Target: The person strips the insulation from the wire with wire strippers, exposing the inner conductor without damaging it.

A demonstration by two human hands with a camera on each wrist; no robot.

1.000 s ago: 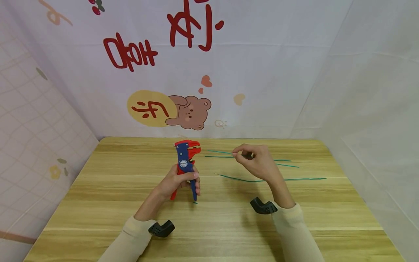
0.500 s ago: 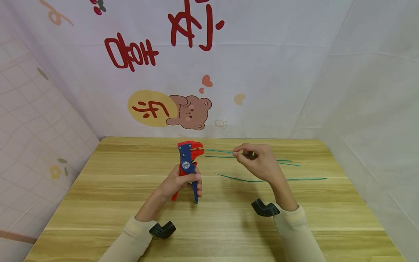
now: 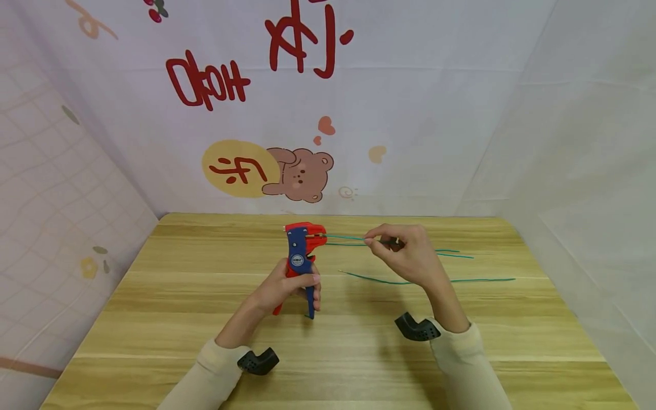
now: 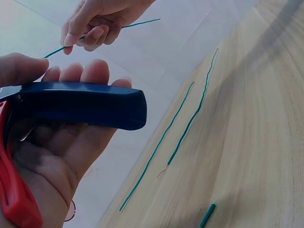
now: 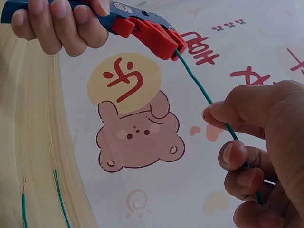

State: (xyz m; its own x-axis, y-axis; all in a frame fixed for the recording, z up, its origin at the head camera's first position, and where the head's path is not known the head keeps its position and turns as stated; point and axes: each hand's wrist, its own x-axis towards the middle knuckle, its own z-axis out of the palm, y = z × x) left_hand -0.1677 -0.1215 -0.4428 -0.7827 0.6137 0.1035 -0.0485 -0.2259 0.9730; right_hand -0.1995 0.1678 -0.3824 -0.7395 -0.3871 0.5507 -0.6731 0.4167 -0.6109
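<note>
In the head view my left hand (image 3: 279,289) grips a red and blue wire stripper (image 3: 297,246) by its handles, its head upright and facing right. My right hand (image 3: 407,253) pinches a green wire (image 3: 343,237) between thumb and index finger. From the right wrist view, the far end of this green wire (image 5: 197,83) enters the stripper's red jaws [no gap visible]. The rest of the wire runs back under the curled right fingers (image 5: 242,178). Whatever part of the wire lies inside the jaws is hidden.
Two more green wires lie on the wooden table: a straight one (image 3: 344,245) behind and a nearer one (image 3: 381,281) with a bare copper end. A short green wire piece (image 4: 207,216) lies near the left hand. A printed cloth (image 3: 410,114) hangs behind the table.
My left hand has moved the wire stripper slightly right, so its jaws now meet the end of the held wire. The right hand has stayed almost still.
</note>
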